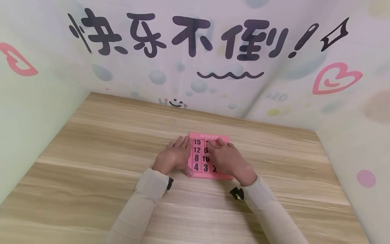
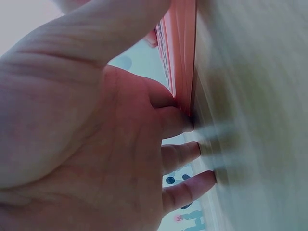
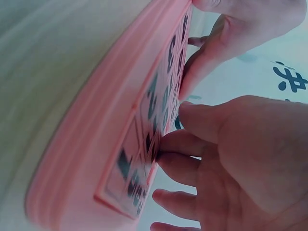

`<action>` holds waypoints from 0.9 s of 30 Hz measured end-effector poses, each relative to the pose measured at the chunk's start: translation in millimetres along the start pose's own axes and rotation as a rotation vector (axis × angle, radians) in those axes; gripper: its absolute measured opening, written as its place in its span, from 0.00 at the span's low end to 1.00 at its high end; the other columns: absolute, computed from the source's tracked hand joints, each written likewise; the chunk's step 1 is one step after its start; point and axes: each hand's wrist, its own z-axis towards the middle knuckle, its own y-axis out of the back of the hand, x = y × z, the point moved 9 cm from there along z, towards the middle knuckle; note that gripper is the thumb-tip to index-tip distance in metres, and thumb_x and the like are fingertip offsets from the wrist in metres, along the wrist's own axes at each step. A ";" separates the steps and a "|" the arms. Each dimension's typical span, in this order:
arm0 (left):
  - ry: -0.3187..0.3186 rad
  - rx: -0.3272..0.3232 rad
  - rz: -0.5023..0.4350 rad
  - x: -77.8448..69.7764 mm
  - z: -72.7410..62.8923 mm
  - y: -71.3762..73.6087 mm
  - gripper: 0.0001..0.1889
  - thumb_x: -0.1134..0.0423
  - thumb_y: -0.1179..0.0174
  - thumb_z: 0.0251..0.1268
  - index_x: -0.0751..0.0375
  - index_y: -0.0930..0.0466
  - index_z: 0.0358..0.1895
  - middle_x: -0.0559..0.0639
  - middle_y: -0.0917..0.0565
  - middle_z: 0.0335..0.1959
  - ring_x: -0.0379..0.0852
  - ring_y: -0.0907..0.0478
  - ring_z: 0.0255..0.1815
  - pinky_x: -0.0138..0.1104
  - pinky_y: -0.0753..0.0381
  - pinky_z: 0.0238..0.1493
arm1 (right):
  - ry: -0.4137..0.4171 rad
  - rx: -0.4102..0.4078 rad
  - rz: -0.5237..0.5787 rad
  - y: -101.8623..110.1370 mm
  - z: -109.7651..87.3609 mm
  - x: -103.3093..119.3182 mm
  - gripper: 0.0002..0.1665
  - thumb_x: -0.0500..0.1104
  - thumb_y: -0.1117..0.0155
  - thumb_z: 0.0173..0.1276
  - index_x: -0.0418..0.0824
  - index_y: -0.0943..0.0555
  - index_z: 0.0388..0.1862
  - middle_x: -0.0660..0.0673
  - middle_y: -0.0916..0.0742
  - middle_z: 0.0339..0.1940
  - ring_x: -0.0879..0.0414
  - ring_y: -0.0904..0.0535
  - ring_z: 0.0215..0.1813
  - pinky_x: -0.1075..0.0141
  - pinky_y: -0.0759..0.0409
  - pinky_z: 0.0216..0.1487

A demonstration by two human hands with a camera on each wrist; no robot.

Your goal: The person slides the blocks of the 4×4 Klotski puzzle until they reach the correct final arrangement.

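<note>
A pink number slide puzzle lies flat on the table, its dark-numbered tiles set in a raised frame. Along its left side rests my left hand, with the thumb at the near left corner and the fingers reaching up the edge. In the left wrist view, those fingertips come down at the tabletop beside the frame. My right hand lies over the right part of the puzzle and hides several tiles. Seen from the right wrist, its fingertips touch the tile faces.
The wood-grain table extends around the puzzle. Behind it hangs a white printed cloth with large dark characters, and similar walls stand at both sides. Beige sleeves cover both forearms, with a small black piece at each wrist.
</note>
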 end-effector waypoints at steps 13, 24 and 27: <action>0.005 0.003 -0.002 0.5 -0.5 -0.1 0.65 0.46 0.26 0.50 0.62 0.66 0.80 0.56 0.65 0.82 0.55 0.72 0.82 0.50 0.65 0.81 | -0.019 -0.006 -0.021 2.5 -11.7 -12.8 0.32 0.56 0.54 0.80 0.41 0.35 0.76 0.44 0.32 0.77 0.38 0.38 0.76 0.38 0.32 0.69; -0.001 -0.001 0.013 -0.5 0.4 0.5 0.64 0.45 0.27 0.51 0.63 0.64 0.80 0.57 0.63 0.82 0.56 0.70 0.82 0.51 0.63 0.81 | -0.019 0.001 0.094 0.2 4.3 12.6 0.37 0.58 0.57 0.80 0.43 0.45 0.80 0.45 0.41 0.81 0.40 0.49 0.81 0.41 0.44 0.77; -0.007 0.001 0.034 -1.4 0.9 0.9 0.64 0.44 0.27 0.51 0.63 0.64 0.80 0.57 0.63 0.82 0.57 0.70 0.82 0.52 0.62 0.81 | -0.007 0.014 0.087 -1.1 8.5 22.1 0.39 0.61 0.58 0.80 0.44 0.47 0.81 0.46 0.44 0.82 0.42 0.51 0.81 0.42 0.46 0.78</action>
